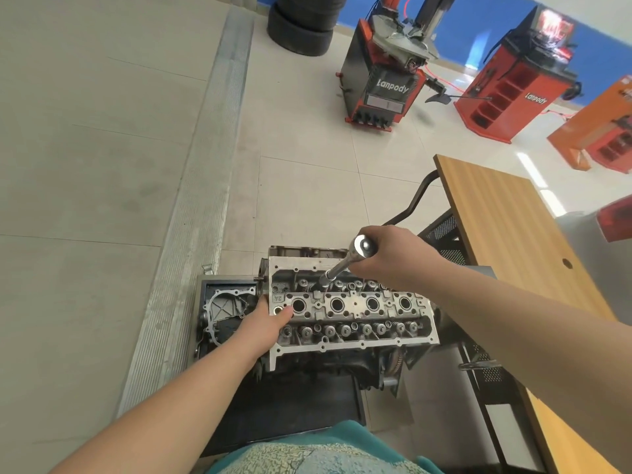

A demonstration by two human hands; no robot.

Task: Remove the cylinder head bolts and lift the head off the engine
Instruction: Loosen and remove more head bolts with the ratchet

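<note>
The right hand [379, 254] grips a ratchet wrench [345, 261] at frame centre; the left hand [270, 319] lies flat, braced on the cylinder head [352, 306]. The head looks heavy and rigid, best lifted by both ends.

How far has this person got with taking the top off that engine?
Done: the grey aluminium cylinder head is already uncovered, its valve springs and four round wells showing. In hand: the right hand grips a shiny steel ratchet with extension set down into the far row, while the left hand rests on the head's left end. Left: the head still sits on the dark engine block, unlifted.
</note>
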